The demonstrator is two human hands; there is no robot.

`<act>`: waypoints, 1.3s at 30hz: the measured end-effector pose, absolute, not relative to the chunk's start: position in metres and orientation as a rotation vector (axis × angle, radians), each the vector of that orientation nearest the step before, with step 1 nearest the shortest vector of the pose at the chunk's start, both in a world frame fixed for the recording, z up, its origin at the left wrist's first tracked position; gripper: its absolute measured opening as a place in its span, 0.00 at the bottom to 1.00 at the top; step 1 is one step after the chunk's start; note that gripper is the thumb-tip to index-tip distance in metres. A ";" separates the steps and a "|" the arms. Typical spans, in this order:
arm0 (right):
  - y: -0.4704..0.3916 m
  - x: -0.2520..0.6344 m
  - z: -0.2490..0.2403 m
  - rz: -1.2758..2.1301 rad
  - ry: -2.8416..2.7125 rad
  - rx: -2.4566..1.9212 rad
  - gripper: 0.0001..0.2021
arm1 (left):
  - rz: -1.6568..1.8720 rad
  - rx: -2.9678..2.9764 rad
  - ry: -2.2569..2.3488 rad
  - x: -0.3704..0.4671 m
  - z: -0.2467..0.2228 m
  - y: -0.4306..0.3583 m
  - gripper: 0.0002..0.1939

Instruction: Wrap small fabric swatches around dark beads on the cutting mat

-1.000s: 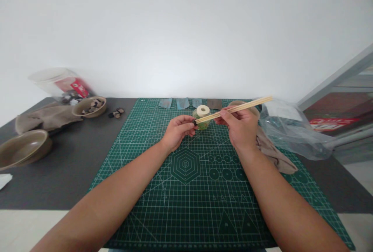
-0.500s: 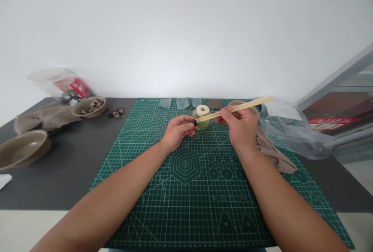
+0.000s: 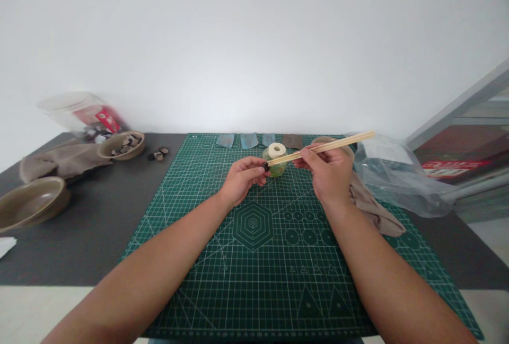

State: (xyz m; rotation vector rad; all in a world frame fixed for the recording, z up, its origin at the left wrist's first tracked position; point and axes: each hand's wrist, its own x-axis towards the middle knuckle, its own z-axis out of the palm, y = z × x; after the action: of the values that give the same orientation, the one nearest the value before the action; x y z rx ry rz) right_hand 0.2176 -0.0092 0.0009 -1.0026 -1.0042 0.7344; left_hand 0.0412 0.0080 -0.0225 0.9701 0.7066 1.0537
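Note:
My right hand (image 3: 329, 172) is closed around a bundle of thin pale wooden sticks (image 3: 350, 140), which slant up to the right. At their lower left end, my left hand (image 3: 240, 181) pinches a small dark piece (image 3: 265, 166) between thumb and fingers; the stick tips meet it there. Whether the tips are in the piece or only against it, I cannot tell. Just behind the sticks stands a small glass jar (image 3: 277, 172) with greenish contents and a cream ring-shaped top (image 3: 277, 149). Both hands are over the green cutting mat (image 3: 254, 280).
To the left are a small bowl of dark chips (image 3: 126, 145), loose chips (image 3: 159, 154), a larger bowl (image 3: 34, 203), a brown cloth (image 3: 66, 159) and a clear bag (image 3: 75, 108). Flat packets (image 3: 249, 140) line the back. Rightward lie another cloth (image 3: 377, 211) and a plastic bag (image 3: 401, 179).
Almost nothing differs. The far end of the sticks has shifted very slightly to the right; both hands keep their grip in the same place.

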 end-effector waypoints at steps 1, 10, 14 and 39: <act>-0.009 0.218 0.001 0.730 -1.000 -0.998 0.06 | 1.054 0.968 0.704 0.041 -0.022 0.008 0.13; -0.009 0.219 0.001 0.731 -0.986 -0.990 0.06 | 1.050 0.960 0.700 0.040 -0.024 0.009 0.13; -0.008 0.219 0.000 0.738 -0.987 -0.988 0.07 | 1.054 0.958 0.703 0.040 -0.024 0.009 0.13; -0.009 0.219 -0.001 0.715 -1.029 -1.018 0.06 | 1.066 0.896 0.708 0.040 -0.023 0.011 0.13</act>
State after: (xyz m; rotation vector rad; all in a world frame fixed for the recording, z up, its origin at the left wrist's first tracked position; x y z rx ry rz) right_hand 0.2189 -0.0086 -0.0010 -1.0177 -1.0291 0.7154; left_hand 0.0403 0.0113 -0.0230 0.8955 0.7078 1.0655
